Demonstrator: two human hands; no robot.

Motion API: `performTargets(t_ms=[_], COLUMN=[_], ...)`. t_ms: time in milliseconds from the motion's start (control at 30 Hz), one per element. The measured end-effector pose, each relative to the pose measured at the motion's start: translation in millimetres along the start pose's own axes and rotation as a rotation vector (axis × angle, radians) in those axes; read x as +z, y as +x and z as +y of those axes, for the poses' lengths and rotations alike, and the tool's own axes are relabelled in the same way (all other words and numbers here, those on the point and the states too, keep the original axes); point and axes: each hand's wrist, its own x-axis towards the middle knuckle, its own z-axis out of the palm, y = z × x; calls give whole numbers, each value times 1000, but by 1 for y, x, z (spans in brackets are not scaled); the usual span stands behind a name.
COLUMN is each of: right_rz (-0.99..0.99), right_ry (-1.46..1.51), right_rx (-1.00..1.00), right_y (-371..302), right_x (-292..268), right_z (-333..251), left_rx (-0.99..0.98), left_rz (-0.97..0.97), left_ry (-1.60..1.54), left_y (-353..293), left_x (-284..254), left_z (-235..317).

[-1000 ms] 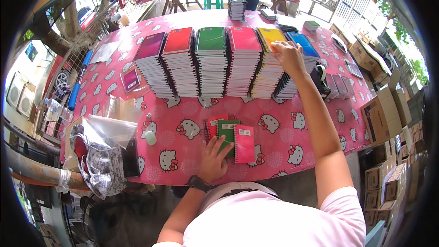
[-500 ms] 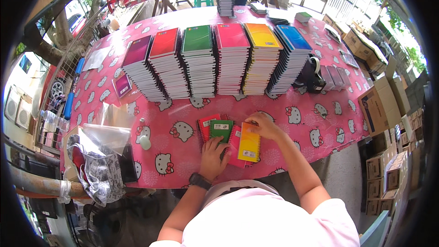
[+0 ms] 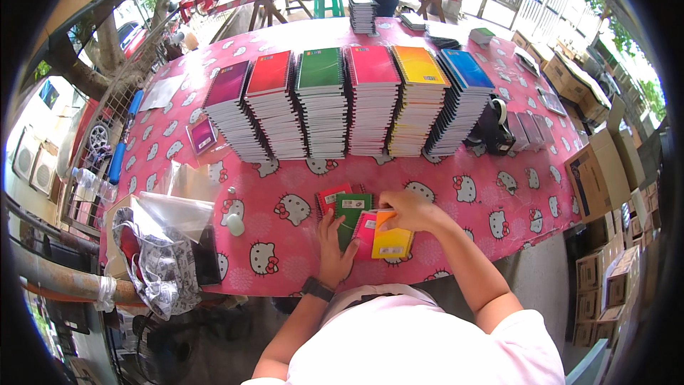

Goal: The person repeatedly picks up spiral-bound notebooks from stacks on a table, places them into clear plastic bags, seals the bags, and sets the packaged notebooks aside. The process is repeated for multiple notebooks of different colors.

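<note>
My left hand (image 3: 333,251) lies with fingers spread along the left edge of a small green spiral notebook (image 3: 352,207), its thumb near a pink notebook (image 3: 365,234). A red notebook (image 3: 335,194) pokes out from under the green one. At the top edge of a yellow notebook (image 3: 392,244), my right hand (image 3: 407,212) is closed, thumb on the cover and fingertips partly hidden. The yellow notebook overlaps the right side of the pink one. All four lie fanned on the table before me, label stickers facing up.
Tall notebook stacks stand in a row beyond my hands, from a purple stack (image 3: 235,110) to a blue stack (image 3: 463,100). A tape dispenser (image 3: 496,125) sits at their right. Clear plastic sleeves (image 3: 174,217) and a patterned bag (image 3: 160,264) lie left. An open carton (image 3: 602,164) stands right.
My right hand has shifted its hold on the yellow notebook, which now sits straighter and covers part of the pink one. My left hand has slid toward the green notebook's left edge.
</note>
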Motion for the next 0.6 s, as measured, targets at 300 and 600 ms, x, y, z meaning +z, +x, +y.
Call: performTargets(t_ms=[300,600], right_rz=[349,955], right_ry=[-317,-819], right_rx=[-170,354], right_y=[80,-4], right_x=[29,-189], right_z=[25,98], left_rx=[-63,165], left_rz=[101,-204], left_ry=[144,503], left_y=[-1,20], left_x=[9,-9], left_z=[-27,6])
